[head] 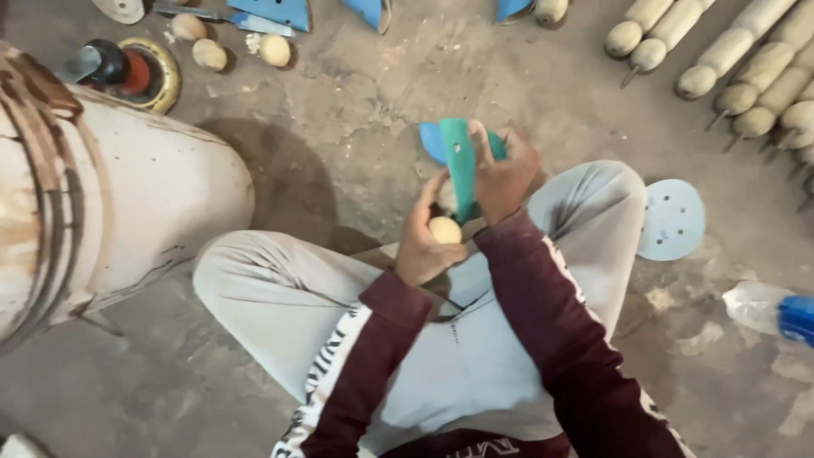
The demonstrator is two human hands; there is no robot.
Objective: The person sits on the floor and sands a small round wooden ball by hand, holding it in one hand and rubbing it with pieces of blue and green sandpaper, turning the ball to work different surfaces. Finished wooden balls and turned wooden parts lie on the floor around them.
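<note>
I sit cross-legged on a dusty floor. My left hand (422, 242) grips a small round pale wooden piece (445, 230) above my lap. My right hand (502, 178) holds a folded green sheet of sandpaper (462, 166) wrapped against the wooden piece, its blue underside showing at the far edge. Both hands meet in the middle of the view, over my grey trousers.
A large white drum (127, 195) lies at left. A light blue sanding disc (672, 219) rests by my right knee. Rows of turned wooden handles (746, 68) fill the top right. Round wooden knobs (209, 53), blue sheets (271, 12), and a plastic bottle (767, 309) lie around.
</note>
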